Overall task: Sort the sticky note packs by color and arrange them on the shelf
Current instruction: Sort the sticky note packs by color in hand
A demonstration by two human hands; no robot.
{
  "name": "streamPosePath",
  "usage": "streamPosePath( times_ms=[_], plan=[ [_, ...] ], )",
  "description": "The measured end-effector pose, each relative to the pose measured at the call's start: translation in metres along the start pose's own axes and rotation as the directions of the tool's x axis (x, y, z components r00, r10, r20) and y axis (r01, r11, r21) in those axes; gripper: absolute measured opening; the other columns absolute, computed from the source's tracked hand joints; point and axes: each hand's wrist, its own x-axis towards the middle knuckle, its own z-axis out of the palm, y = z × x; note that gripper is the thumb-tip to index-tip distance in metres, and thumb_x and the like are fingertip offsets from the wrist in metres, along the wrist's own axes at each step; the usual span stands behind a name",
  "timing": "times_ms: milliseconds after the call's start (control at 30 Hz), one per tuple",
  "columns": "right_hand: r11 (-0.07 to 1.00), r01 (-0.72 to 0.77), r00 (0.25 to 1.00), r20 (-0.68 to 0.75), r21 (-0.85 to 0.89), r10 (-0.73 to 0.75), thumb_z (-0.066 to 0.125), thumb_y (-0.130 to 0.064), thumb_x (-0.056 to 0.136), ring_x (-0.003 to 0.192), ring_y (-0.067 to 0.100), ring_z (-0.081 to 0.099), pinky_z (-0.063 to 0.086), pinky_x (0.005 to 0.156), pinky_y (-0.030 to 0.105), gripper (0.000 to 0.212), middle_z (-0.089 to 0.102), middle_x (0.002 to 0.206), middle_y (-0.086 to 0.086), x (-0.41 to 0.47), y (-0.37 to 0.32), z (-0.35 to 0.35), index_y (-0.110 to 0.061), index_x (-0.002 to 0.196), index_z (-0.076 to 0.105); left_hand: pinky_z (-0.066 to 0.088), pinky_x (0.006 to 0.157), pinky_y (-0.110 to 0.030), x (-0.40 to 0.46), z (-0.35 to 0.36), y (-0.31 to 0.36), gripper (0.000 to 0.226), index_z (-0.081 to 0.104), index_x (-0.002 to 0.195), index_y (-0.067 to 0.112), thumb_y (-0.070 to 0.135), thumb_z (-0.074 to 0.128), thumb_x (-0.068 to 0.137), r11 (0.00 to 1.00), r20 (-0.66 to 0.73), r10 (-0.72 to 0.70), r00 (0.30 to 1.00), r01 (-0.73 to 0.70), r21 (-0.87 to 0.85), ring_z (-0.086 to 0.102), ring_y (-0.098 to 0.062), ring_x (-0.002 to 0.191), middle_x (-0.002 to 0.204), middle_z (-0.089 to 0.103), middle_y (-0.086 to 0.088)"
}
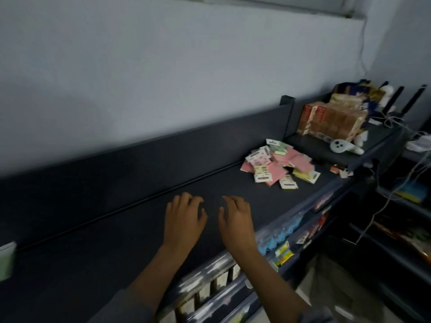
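Pink, yellow and green packs (279, 165) lie unsorted on the shelf (116, 229) (sorting barely begun); left hand (184, 217) and right hand (235, 220), fingers loosely apart and empty, must next reach right.

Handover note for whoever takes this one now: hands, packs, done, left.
Left hand: open, holds nothing, fingers spread low over the dark shelf top.
Right hand: open, holds nothing, beside the left one.
Sticky note packs: one mixed heap of pink, yellow, green and white-labelled packs further along the shelf top to the right, apart from both hands. A green item shows at the left edge; too cut off to tell what it is.
Done: no sorted color groups visible.
Left: pull packs from the heap, group by color, line them up on the shelf.
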Motion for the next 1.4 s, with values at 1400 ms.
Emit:
streamPosePath(
  times_ms=[1400],
  plan=[
    [0.909, -0.404, 0.911, -0.129, -0.101, 0.391, 0.063, -0.039, 0.093, 0.124, 0.022, 0.046, 0.042, 0.103, 0.034, 0.056, 0.054, 0.133, 0.003, 0.206, 0.303, -0.113, -0.015, 0.142, 0.048, 0.054, 0.070, -0.033, 0.261, 0.220, 0.263, 0.049, 0.064, 0.120, 0.027, 0.063, 0.039, 0.098, 0.912, 0.269, 0.321, 0.908, -0.219, -0.347, 0.065, -0.013, 0.086, 0.103, 0.071, 0.006]
  ],
)
